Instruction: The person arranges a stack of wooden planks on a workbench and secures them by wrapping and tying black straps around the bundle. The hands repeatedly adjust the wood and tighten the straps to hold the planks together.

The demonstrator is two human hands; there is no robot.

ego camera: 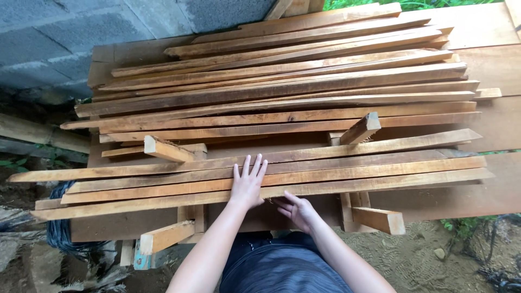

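Observation:
My left hand [248, 183] lies flat, fingers spread, on top of the nearest long wooden slats [347, 172] stacked across a wooden board table [483, 195]. My right hand [297, 210] is just below, at the front edge of the closest slat [135, 202], with its fingers curled against and under that edge. A larger pile of long brown slats [282, 87] lies farther back. Short crosswise wood blocks [165, 150] [360, 129] separate the near stack from the far one.
Short wood supports [380, 220] [165, 236] stick out under the stack toward me. A grey block wall [59, 38] stands at upper left. Dark netting [59, 233] hangs at lower left. Sandy ground [418, 260] lies at lower right, with grass at the top edge.

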